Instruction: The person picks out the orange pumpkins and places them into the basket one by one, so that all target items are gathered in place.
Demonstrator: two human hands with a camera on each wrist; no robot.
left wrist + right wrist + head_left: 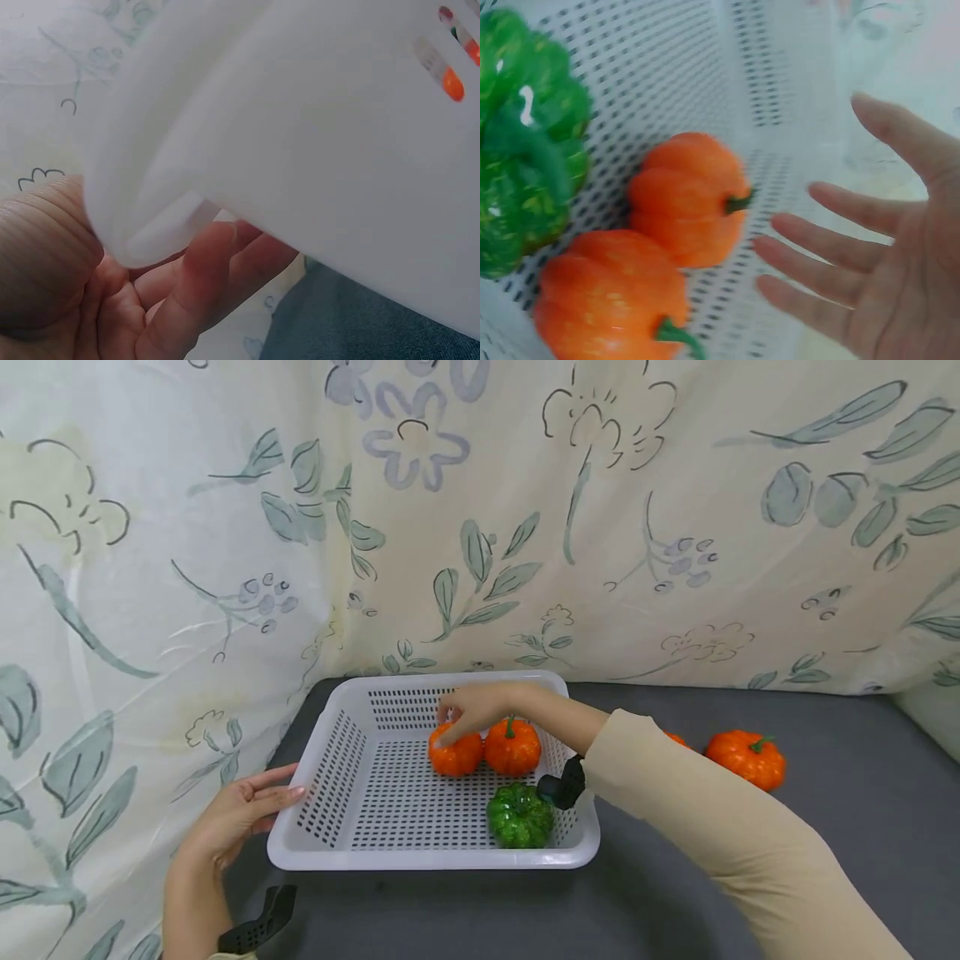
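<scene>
A white perforated basket (322,852) stands on the grey table and holds two orange pumpkins and one green pumpkin (519,815). My right hand (457,722) reaches into the basket, its fingertips at the top of the left orange pumpkin (455,754), beside the other orange pumpkin (512,747). In the right wrist view that hand (802,247) is spread with straight fingers, just apart from an orange pumpkin (690,199). My left hand (281,789) rests with straight fingers against the basket's left rim. In the left wrist view its fingers (202,277) lie under the basket's corner (300,135).
Another orange pumpkin (746,758) sits on the grey table (825,827) to the right of the basket, and one more (677,739) peeks out behind my right sleeve. A floral curtain (480,527) hangs behind and along the left side.
</scene>
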